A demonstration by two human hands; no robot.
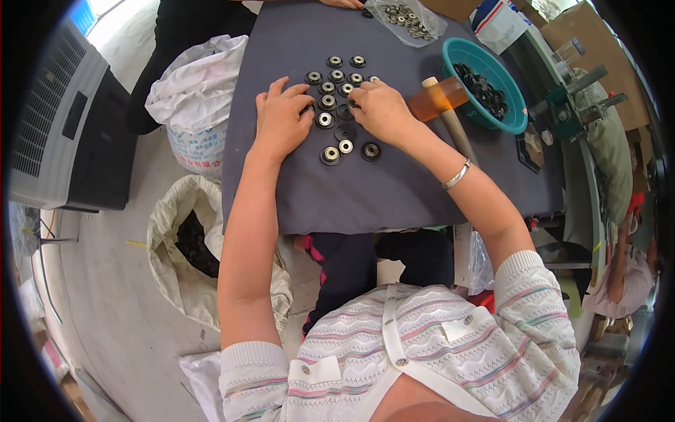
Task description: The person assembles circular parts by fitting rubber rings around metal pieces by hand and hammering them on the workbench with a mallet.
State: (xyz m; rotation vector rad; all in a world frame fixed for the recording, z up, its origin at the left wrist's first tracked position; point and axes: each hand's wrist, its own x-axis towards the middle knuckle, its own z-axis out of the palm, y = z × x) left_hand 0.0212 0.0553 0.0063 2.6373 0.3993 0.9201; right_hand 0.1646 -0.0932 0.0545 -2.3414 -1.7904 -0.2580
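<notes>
Several black round parts with shiny metal bearings in their centres stand grouped on the grey-covered table. My left hand curls at the group's left side, with a black round part partly showing between thumb and fingers. On the other side, my right hand pinches the edge of another dark round part, mostly hidden by the fingers. Nearer me lie a bare black disc, a loose bearing and a separate black part. A mallet with an orange head rests beside my right forearm.
A teal basin of black parts stands at the right, near a green metal hand press. A clear bag of bearings lies at the far edge, by another person's hand. Open sacks stand left of the table.
</notes>
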